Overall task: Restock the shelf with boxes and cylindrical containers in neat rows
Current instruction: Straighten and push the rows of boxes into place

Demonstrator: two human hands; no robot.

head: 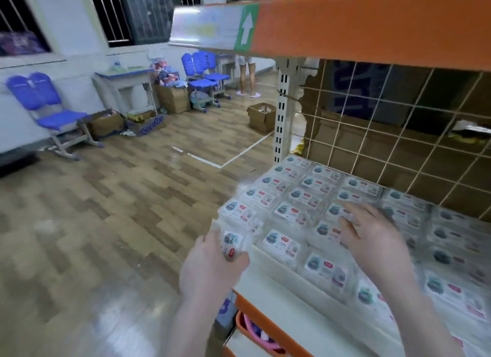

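a small clear box [231, 246] is gripped in the left hand [212, 266] just off the shelf's [268, 298] front left corner; it looks light, stiff and slick, best held by its sides. farther in, the right hand [372, 237] is spread flat, fingers apart, on the rows of boxes [305, 197].

From my feed: wood-pattern floor [111, 210] with white tape lines [225, 160]. White wall [77, 32], barred dark windows [111, 14]. Blue chairs [45, 104] along the wall, more [204, 72] farther back beside a small desk [125, 83]. Open cartons [261, 116] sat on the floor. Someone's legs [247, 77] stood near the back.
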